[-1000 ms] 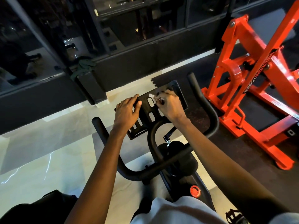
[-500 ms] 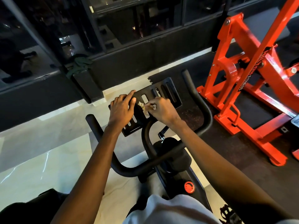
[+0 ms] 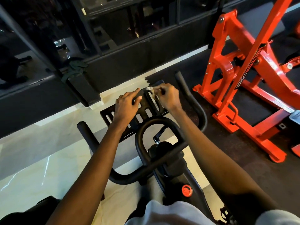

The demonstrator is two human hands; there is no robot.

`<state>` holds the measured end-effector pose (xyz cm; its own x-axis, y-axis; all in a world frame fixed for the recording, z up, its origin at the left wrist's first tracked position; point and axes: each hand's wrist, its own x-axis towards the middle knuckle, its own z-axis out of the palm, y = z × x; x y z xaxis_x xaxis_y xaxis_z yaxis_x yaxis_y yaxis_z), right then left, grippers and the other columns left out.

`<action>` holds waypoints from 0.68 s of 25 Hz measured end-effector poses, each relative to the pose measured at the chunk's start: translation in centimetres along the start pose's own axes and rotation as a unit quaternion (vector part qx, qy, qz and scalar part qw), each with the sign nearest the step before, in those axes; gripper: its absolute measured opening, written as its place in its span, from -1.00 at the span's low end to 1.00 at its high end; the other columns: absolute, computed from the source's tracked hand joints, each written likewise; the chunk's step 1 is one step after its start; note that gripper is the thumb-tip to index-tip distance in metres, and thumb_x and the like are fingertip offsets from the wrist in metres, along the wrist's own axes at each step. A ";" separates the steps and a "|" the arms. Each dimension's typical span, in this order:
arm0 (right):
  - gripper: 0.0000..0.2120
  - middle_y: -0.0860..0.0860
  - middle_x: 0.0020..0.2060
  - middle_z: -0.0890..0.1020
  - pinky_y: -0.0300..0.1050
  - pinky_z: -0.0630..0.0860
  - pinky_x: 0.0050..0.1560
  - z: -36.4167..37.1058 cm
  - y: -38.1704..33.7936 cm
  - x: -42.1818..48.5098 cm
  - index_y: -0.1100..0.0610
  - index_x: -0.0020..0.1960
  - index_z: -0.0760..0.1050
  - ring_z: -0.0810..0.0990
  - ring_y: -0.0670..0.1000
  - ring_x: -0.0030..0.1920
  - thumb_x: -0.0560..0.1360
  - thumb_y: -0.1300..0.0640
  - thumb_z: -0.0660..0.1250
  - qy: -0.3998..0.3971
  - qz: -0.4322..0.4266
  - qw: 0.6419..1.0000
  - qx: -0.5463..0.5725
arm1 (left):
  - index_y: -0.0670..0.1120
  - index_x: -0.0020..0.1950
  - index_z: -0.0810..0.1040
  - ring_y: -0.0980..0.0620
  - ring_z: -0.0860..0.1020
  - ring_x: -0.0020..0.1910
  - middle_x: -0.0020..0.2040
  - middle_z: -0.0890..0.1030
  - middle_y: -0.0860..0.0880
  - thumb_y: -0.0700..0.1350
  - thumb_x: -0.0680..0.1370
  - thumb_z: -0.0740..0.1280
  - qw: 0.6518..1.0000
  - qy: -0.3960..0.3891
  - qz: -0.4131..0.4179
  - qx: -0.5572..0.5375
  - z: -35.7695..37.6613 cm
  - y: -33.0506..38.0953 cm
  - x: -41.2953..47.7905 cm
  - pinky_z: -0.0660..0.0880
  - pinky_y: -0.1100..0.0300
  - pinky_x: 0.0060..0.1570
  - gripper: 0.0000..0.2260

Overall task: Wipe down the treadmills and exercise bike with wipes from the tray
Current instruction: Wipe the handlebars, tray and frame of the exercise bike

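Note:
A black exercise bike (image 3: 162, 153) stands below me, with curved handlebars and a slotted black tray (image 3: 144, 114) in front of them. My right hand (image 3: 168, 97) pinches a small crumpled white wipe (image 3: 150, 90) at the tray's far edge. My left hand (image 3: 126, 106) lies flat on the tray's left half, fingers spread, holding nothing. A red knob (image 3: 186, 190) shows on the bike frame near my body.
An orange-red steel gym machine (image 3: 243, 78) stands close on the right on dark rubber flooring. A black wall with dark glass panels (image 3: 129, 30) runs across the back. Pale glossy tiles (image 3: 40, 151) cover the floor to the left. A dark green cloth (image 3: 74, 69) hangs on a black post.
My right hand has carried the wipe from the tray's middle slots up to its far edge. My left hand has shifted slightly forward along the tray.

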<state>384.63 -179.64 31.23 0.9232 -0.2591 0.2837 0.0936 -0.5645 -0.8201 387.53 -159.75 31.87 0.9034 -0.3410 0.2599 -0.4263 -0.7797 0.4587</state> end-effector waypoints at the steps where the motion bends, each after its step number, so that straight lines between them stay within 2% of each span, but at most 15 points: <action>1: -0.83 -0.04 0.02 0.67 -0.18 0.57 0.14 0.6 -0.3 0.8 0.07 0.09 0.67 0.62 -0.14 0.04 0.55 0.25 0.39 -0.035 -0.017 0.999 -0.005 | 0.12 0.53 0.39 -0.09 0.45 0.34 0.33 0.56 -0.04 0.10 0.68 0.21 1.000 0.004 -0.013 0.007 0.4 0.2 0.3 0.30 -0.11 0.38 -0.60; 3: -0.81 -0.03 0.03 0.68 -0.08 0.57 0.18 1.6 -0.4 1.5 0.07 0.09 0.66 0.63 -0.10 0.06 0.54 0.27 0.37 -0.088 -0.038 0.995 -0.001 | 0.15 0.51 0.40 -0.08 0.42 0.30 0.26 0.57 -0.02 0.11 0.66 0.24 0.999 0.026 -0.035 0.019 1.3 0.5 0.2 0.27 -0.10 0.33 -0.60; 5: -0.81 -0.04 0.03 0.66 -0.06 0.58 0.16 1.8 0.2 1.1 0.06 0.08 0.65 0.61 -0.08 0.06 0.53 0.27 0.36 -0.096 -0.036 0.995 0.001 | 0.16 0.51 0.41 -0.05 0.41 0.22 0.20 0.56 0.00 0.11 0.66 0.25 0.997 0.058 -0.030 0.038 2.3 0.3 -0.2 0.25 -0.02 0.24 -0.60; 8: -0.79 -0.05 0.05 0.65 -0.15 0.57 0.12 1.0 1.7 0.1 0.08 0.07 0.66 0.60 -0.07 0.08 0.53 0.32 0.37 -0.140 -0.014 0.990 -0.015 | 0.14 0.48 0.46 -0.04 0.42 0.16 0.15 0.55 0.01 0.12 0.66 0.24 0.993 0.102 -0.026 0.056 3.4 0.2 -0.3 0.22 0.04 0.16 -0.62; 11: -0.80 -0.05 0.04 0.67 -0.20 0.56 0.15 -0.2 3.7 -0.4 0.05 0.07 0.65 0.61 -0.12 0.08 0.53 0.29 0.41 -0.235 0.017 0.971 -0.033 | 0.12 0.45 0.49 -0.05 0.43 0.15 0.14 0.56 0.01 0.13 0.65 0.23 0.988 0.132 -0.021 0.072 3.7 0.1 -0.2 0.23 0.07 0.16 -0.63; 13: -0.81 -0.09 0.01 0.67 -0.17 0.57 0.17 -1.0 4.8 -0.9 0.03 0.04 0.66 0.62 -0.13 0.07 0.52 0.28 0.42 -0.288 -0.001 0.956 -0.059 | 0.10 0.44 0.50 -0.04 0.44 0.16 0.14 0.57 0.00 0.14 0.65 0.23 0.987 0.144 -0.022 0.074 3.9 0.1 -0.2 0.25 0.07 0.17 -0.63; 17: -0.89 -0.09 -0.02 0.66 -0.25 0.52 0.10 -1.9 4.9 -0.6 0.07 0.02 0.65 0.62 -0.13 0.02 0.53 0.22 0.41 -0.335 -0.058 0.932 -0.124 | 0.08 0.42 0.52 -0.04 0.45 0.14 0.12 0.59 -0.01 0.14 0.65 0.24 0.985 0.160 -0.015 0.068 4.3 0.0 -0.2 0.35 -0.02 0.20 -0.63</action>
<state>383.85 -183.74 28.00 0.9458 0.3152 -0.0787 0.1945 -0.7434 -0.6399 387.55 -161.93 28.21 0.8455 -0.1501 0.5124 -0.3694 -0.8574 0.3584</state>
